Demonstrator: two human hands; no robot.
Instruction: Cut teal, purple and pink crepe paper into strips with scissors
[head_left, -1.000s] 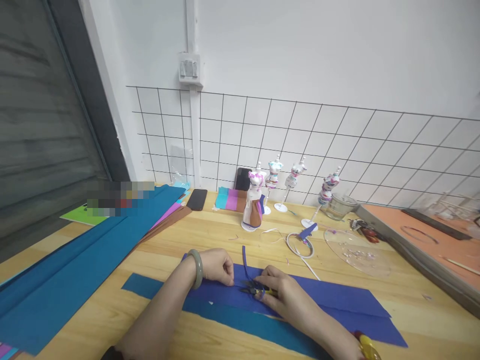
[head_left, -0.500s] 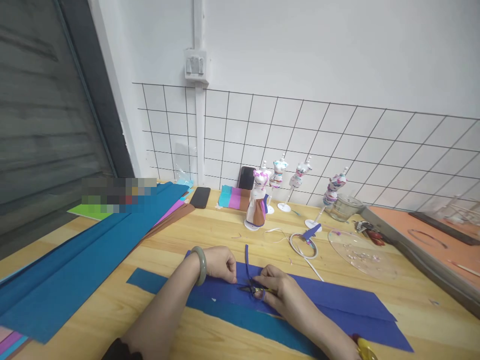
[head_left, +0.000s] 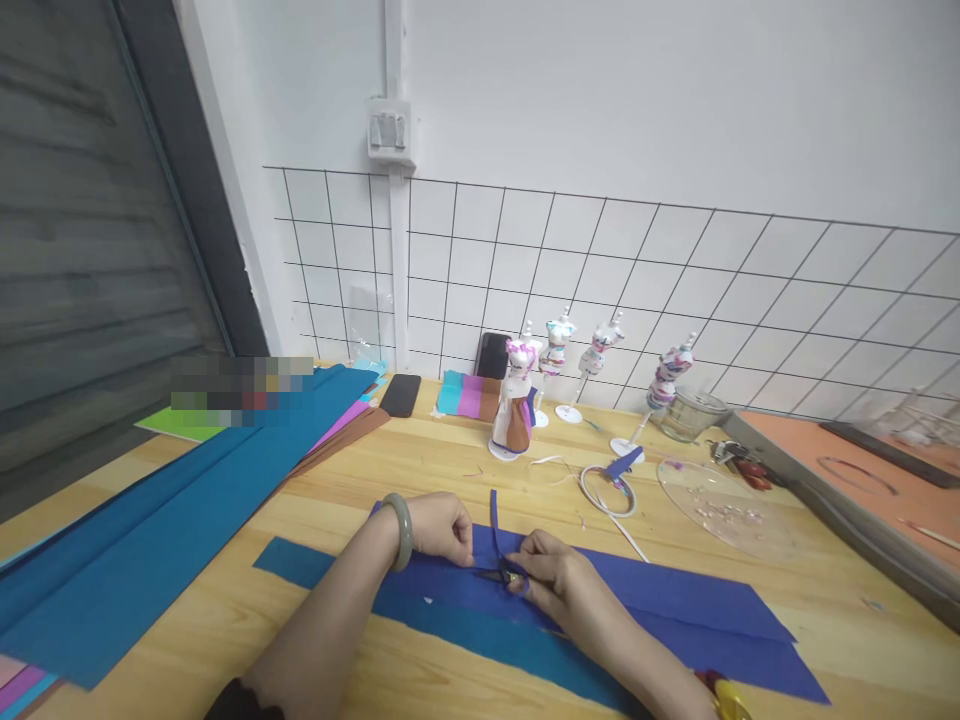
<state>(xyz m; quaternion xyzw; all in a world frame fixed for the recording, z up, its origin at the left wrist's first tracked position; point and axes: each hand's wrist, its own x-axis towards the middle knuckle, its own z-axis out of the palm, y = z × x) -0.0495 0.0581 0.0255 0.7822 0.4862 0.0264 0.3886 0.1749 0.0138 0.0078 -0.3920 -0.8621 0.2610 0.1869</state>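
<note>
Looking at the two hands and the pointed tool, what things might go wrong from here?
The right hand grips a pointed tool whose tip is close to the left hand, so a slip might prick the fingers. The narrow blue strip runs down to the tool and right fingers, so it could get creased. The blue sheet lies under the tip, which might scratch or tear it.

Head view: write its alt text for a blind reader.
A person's right hand holds a dark pointed tool over a blue sheet; the left hand, a grey-green bangle at its wrist, is curled nearby. Behind, four miniature dress forms stand on the table.
</note>
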